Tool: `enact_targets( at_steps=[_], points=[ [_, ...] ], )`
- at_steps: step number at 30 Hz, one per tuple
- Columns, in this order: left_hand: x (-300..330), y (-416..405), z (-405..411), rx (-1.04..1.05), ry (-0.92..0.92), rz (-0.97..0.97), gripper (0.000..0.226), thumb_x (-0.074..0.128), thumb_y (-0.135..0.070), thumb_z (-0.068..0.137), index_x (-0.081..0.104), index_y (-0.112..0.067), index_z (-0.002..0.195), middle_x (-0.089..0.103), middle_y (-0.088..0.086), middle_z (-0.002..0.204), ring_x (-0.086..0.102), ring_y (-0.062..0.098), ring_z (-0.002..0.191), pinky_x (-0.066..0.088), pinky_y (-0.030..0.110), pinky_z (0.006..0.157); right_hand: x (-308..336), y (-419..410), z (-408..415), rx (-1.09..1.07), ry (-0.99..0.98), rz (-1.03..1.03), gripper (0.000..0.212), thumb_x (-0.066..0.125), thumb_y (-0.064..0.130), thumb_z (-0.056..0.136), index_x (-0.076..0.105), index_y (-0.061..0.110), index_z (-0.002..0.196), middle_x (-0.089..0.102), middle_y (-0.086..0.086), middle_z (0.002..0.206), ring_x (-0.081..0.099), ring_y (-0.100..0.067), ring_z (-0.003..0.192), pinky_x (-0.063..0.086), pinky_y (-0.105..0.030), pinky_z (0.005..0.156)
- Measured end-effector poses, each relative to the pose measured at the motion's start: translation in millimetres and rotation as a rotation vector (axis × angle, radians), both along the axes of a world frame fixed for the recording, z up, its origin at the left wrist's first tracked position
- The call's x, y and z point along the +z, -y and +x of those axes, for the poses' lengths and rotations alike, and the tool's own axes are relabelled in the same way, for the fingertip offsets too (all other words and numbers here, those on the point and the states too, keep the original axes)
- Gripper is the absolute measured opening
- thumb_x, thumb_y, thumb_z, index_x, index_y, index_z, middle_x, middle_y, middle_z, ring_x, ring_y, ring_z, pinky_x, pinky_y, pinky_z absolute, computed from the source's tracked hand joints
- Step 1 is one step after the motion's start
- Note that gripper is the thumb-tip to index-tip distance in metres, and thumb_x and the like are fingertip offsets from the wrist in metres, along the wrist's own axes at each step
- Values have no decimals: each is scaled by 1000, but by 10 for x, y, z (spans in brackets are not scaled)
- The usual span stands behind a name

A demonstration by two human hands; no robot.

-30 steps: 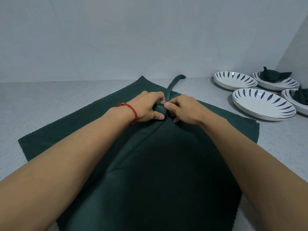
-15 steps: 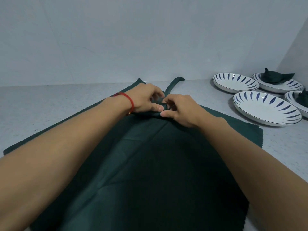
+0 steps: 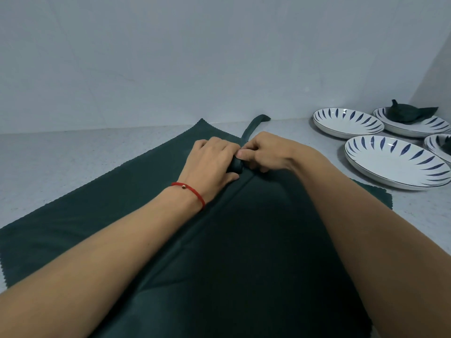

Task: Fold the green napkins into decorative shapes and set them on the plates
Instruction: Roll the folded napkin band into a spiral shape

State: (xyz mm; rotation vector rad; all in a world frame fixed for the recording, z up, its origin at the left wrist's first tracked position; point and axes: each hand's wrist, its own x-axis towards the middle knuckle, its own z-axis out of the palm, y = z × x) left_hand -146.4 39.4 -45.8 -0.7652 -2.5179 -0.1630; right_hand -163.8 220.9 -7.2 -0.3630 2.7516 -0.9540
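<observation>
**Napkin folding on a speckled grey counter**

Plain pale wall behind, another wall closing the corner on the right, and a light grey speckled countertop that looks like stone. No writing or labels anywhere I can read. The big dark green napkin lies spread flat, matte cloth with zigzag-cut edges and a crease down the middle. At its far end the left hand and right hand both have fingers curled tight around a rolled knot of it, a twisted tail sticking up behind. Red string bracelet on the left wrist. Four glossy white plates with blue leaf strokes sit right; the nearest plate is bare, the back plate holds a folded napkin.
</observation>
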Motion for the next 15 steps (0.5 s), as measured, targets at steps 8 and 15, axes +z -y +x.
enact_targets(
  at_steps=[8, 15],
  points=[
    [227, -110, -247, 46, 246, 13, 51, 78, -34, 75, 65, -22, 123, 68, 2, 112, 58, 27, 109, 47, 43, 93, -80, -69, -11, -186, -229, -29, 50, 50, 43, 101, 60, 0, 78, 64, -16, 73, 51, -19, 61, 53, -41, 78],
    [404, -134, -340, 44, 396, 80, 45, 81, -35, 65, 72, -22, 107, 69, -4, 84, 66, 21, 89, 49, 27, 73, -190, -224, 332, -263, -339, -143, 17, 59, 25, 98, 73, 16, 99, 72, 2, 86, 60, -7, 75, 46, -19, 71]
  ],
)
